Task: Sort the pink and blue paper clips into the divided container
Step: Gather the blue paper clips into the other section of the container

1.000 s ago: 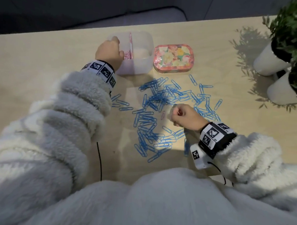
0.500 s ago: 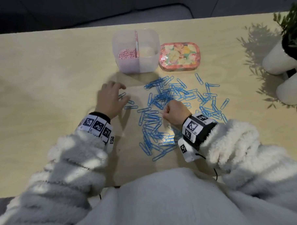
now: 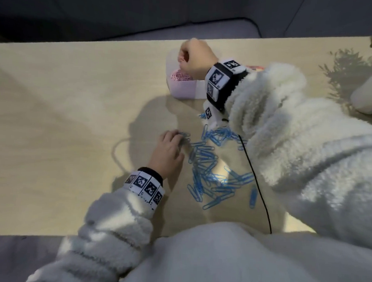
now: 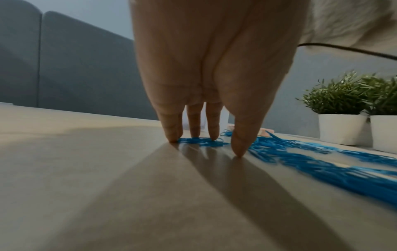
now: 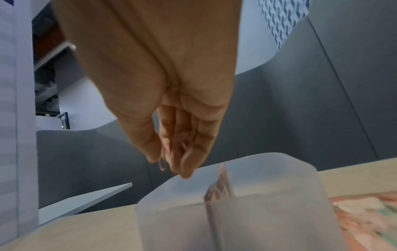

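The divided container [image 3: 184, 90], a translucent box with one partition [image 5: 219, 185] making two compartments, stands at the far edge of the wooden table [image 3: 64, 118]. Its left compartment holds a heap of pink paper clips [image 3: 180, 76], too tangled to count; the contents of the right compartment are hidden behind the wrist. The right hand [image 3: 196, 58] hangs above the left compartment, fingers pointing down and loosely gathered, with at least one pale clip [image 5: 162, 165] at the fingertips; whether the clip is pinched or already released cannot be determined. The blue paper clips [image 3: 209, 163] lie loose on the table nearer the person, several dozen in one sprawling scatter, exact number not countable. The left hand [image 3: 168, 150] rests at the left edge of that scatter, its fingers [image 4: 240, 144] extended with tips pressed to the table and onto a few blue clips, enclosing nothing. Both wrists carry one marker-printed band each [image 3: 146, 185]. A floral lid [image 5: 369, 220] lies just right of the container. Two white potted plants [image 4: 341, 125] stand at the far right of the table.
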`<state>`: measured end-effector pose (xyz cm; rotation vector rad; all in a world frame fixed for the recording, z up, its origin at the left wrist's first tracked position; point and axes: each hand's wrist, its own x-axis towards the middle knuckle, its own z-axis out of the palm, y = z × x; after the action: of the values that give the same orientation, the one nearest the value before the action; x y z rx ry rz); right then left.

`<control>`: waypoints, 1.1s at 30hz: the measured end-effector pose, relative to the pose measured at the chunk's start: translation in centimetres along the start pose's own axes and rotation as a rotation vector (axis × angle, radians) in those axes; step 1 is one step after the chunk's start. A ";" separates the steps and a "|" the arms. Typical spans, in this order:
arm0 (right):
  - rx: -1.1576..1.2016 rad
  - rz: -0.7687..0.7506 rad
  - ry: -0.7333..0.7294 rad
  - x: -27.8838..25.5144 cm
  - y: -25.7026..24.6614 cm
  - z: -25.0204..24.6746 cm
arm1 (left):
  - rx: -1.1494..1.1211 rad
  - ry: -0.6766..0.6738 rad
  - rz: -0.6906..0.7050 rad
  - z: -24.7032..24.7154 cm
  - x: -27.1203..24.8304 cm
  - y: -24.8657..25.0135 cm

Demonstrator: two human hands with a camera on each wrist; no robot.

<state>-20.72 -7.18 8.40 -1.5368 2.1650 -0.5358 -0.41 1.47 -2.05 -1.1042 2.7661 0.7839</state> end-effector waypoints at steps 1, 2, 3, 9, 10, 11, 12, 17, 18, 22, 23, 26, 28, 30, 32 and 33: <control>0.022 0.012 -0.036 0.1 -0.1 0.2 | -0.001 0.011 0.017 0.2 -0.2 0.2; 0.053 0.025 -0.053 0.0 0.1 0.3 | -0.005 0.010 0.013 0.1 -0.3 0.3; 0.091 0.039 -0.032 -0.4 0.2 0.2 | -0.005 0.011 0.011 0.1 -0.5 0.5; 0.036 0.093 0.112 -8.9 5.8 2.4 | 0.000 0.013 0.038 0.8 -0.5 0.8; -0.028 0.103 0.025 -10.6 7.1 3.7 | 0.022 -0.005 0.057 0.9 -0.2 1.2; -0.092 0.094 -0.042 -12.1 8.2 5.0 | 0.043 -0.027 0.076 1.2 0.3 1.4; -0.153 0.061 -0.079 -13.6 9.0 6.0 | 0.068 -0.050 0.094 1.4 0.7 1.8; -0.084 -0.142 -0.134 -18.9 10.9 8.1 | 0.214 -0.119 0.216 1.9 1.9 4.5; -0.053 -0.133 -0.119 -19.3 11.4 7.7 | 0.219 -0.101 0.218 1.9 1.9 4.7; 0.193 0.147 0.157 -19.5 14.1 4.5 | 0.180 -0.012 0.119 0.8 2.5 4.6; 0.242 0.213 0.228 -19.5 14.9 3.7 | 0.168 0.015 0.116 0.5 3.0 4.5; 0.255 0.415 0.381 -19.2 17.7 1.5 | 0.155 0.033 0.139 0.0 5.4 4.5; 0.103 0.500 0.412 -18.9 19.8 0.8 | 0.187 0.008 0.148 0.0 6.8 4.7; -0.057 0.588 0.362 -18.4 21.5 0.6 | 0.233 -0.069 0.139 0.0 7.8 4.8; -0.112 0.644 0.271 -17.8 21.8 0.8 | 0.244 -0.080 0.171 0.1 7.8 5.2; -0.144 0.624 0.231 -17.5 21.4 1.0 | 0.226 -0.068 0.210 0.2 7.4 5.4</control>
<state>-31.76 16.04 -1.91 -0.8028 2.7350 -0.3595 -9.48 0.23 -1.60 -0.7437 2.8549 0.4966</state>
